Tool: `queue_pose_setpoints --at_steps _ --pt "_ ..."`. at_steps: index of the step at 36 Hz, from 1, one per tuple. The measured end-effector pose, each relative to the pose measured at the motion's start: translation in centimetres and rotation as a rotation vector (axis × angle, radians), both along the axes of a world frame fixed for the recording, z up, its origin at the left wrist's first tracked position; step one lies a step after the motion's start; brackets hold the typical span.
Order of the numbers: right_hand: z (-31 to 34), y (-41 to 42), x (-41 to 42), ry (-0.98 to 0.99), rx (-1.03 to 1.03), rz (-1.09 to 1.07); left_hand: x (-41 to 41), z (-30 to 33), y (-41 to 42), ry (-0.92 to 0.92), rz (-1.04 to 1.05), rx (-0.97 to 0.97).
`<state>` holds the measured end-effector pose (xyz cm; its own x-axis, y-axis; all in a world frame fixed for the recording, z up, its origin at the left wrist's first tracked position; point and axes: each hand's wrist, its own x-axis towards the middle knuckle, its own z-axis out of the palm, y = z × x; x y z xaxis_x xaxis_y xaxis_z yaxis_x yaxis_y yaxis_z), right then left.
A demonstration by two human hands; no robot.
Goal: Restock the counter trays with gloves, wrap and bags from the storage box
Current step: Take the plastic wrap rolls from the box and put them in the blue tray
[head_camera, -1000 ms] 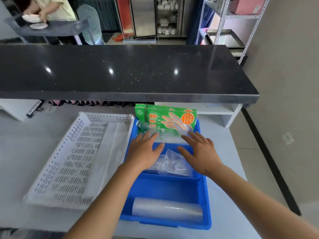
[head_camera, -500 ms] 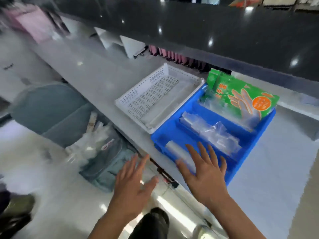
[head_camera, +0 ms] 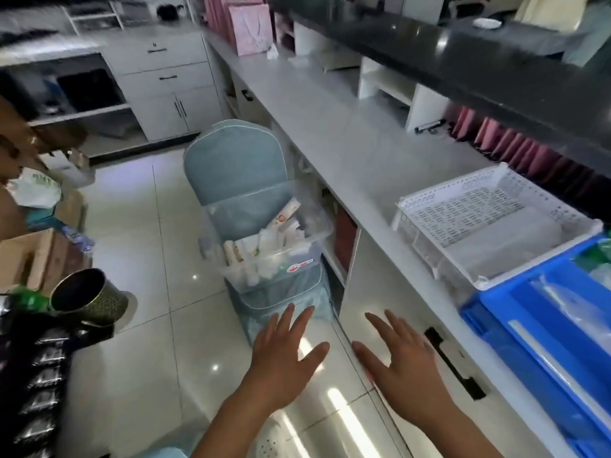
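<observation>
A clear plastic storage box (head_camera: 274, 256) full of rolls and packets stands on a chair seat beside the counter. My left hand (head_camera: 284, 353) and my right hand (head_camera: 401, 365) hover empty, fingers spread, just in front of and below the box. On the counter at the right sit a white perforated tray (head_camera: 416, 206) and a blue tray (head_camera: 489, 322). The blue tray holds clear bags (head_camera: 568, 305), a roll of wrap (head_camera: 542, 352) and a green glove pack (head_camera: 595, 254) at the frame edge.
The blue-grey chair (head_camera: 234, 160) stands against the grey counter (head_camera: 334, 127). A black drawer handle (head_camera: 453, 361) is under the counter by my right hand. A metal cup (head_camera: 87, 297) and cardboard boxes (head_camera: 36, 256) are at the left. White cabinets (head_camera: 172, 84) stand behind.
My view has swung left from the trays toward the floor and the storage box. Both hands left the blue tray and now hover empty near the box.
</observation>
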<state>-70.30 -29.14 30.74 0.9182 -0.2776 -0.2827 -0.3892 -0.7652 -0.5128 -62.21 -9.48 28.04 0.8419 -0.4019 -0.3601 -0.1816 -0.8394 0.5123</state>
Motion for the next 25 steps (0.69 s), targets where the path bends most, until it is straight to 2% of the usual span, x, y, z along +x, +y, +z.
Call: queue_pose_setpoints --at_steps 10,15,19,25 --pt "-1.8 9.7 9.1 0.075 0.029 0.040 7.9 -3.1 11.8 0.108 0.084 0.012" --pt "-2.1 9.8 12.9 0.146 -0.006 -0.009 11.9 -5.1 13.1 0.157 0.106 -0.011" --pt "-3.8 9.0 16.8 0.243 0.057 -0.007 15.3 -6.2 13.2 0.206 0.120 0.013" --pt "-6.6 7.7 28.6 0.274 0.131 0.111 22.9 -6.4 14.4 0.294 0.212 0.101"
